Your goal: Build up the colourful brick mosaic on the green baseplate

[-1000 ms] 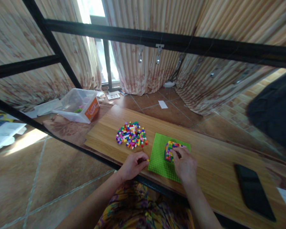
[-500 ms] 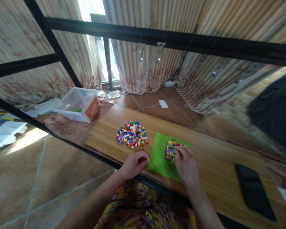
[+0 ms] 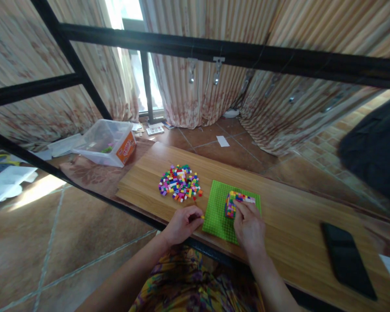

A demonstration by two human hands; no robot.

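Note:
My left hand (image 3: 182, 224) rests by the near left corner of a green studded baseplate (image 3: 216, 216), thumb and forefinger pinching a small yellow toy brick (image 3: 202, 217). On the baseplate stands a low block of multicoloured toy bricks (image 3: 230, 210), with a few white bricks along its far right top. My right hand (image 3: 250, 225) is over the block's near right side. Its forefinger tip touches the top and its other fingers are drawn together. Whatever is under the fingertips is hidden. Beyond my left hand lies a loose pile of small coloured toy bricks (image 3: 179, 183).
A black phone (image 3: 347, 260) lies at the right of the wooden table (image 3: 289, 216). Left of the table stands a clear plastic box (image 3: 100, 138) with an orange label. Black metal bars (image 3: 201, 47) cross in front of the curtains (image 3: 195, 95).
My right hand has shifted slightly left and nearer me over the brick block, showing more white bricks at its right end. My left hand stays put with the yellow brick.

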